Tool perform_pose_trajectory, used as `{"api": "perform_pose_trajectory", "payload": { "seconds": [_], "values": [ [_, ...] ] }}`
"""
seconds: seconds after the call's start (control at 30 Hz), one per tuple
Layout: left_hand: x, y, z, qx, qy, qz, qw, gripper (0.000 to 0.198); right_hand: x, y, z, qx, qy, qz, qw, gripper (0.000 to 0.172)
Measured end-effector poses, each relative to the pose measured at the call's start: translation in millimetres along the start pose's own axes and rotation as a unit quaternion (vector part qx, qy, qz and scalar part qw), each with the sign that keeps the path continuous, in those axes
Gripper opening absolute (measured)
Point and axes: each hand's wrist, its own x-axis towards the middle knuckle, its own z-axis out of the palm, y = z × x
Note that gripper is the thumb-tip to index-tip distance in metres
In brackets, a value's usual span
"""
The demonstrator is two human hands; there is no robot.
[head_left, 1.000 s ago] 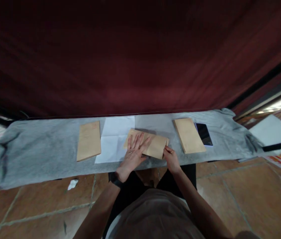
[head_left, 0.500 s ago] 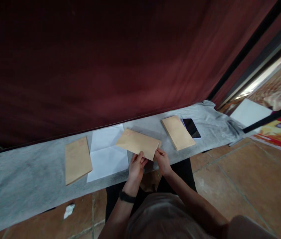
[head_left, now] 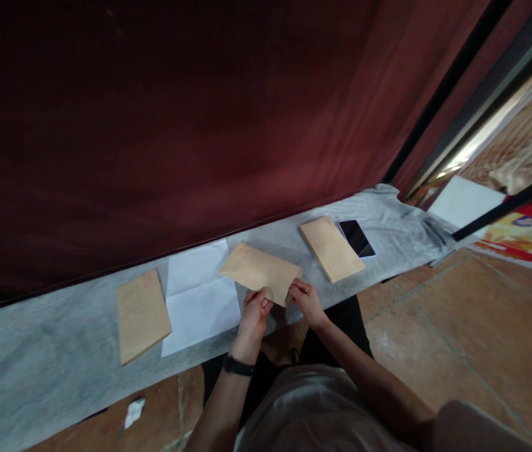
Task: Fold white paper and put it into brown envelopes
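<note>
A brown envelope (head_left: pixel 259 270) is lifted slightly off the grey cloth-covered bench (head_left: pixel 49 339), held at its near edge by both hands. My left hand (head_left: pixel 254 314) pinches the near edge, fingers closed on it. My right hand (head_left: pixel 306 300) grips the near right corner, fingers closed too. A white creased sheet of paper (head_left: pixel 200 298) lies flat just left of the envelope.
Another brown envelope (head_left: pixel 141 314) lies left of the sheet. A stack of brown envelopes (head_left: pixel 330 248) and a dark phone (head_left: pixel 356 237) lie to the right. A dark red curtain hangs behind the bench. A crumpled scrap (head_left: pixel 134 411) lies on the tiled floor.
My left hand went from lying flat on the envelope to pinching its near edge. Both hands have raised the envelope. The view has swung left and tilted.
</note>
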Motion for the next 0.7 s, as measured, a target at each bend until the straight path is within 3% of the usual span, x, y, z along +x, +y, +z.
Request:
{"api": "perform_pose_trajectory", "payload": {
  "seconds": [0.2,0.7],
  "values": [
    [8,-4,1.3,0.021,0.001,-0.002,1.0,0.013,4,2,0,0.018,0.037,0.018,0.999,0.032],
    [27,-3,13.1,0.061,0.012,0.004,0.998,0.019,14,3,-12,0.017,0.02,0.069,0.997,0.037]
  ]
}}
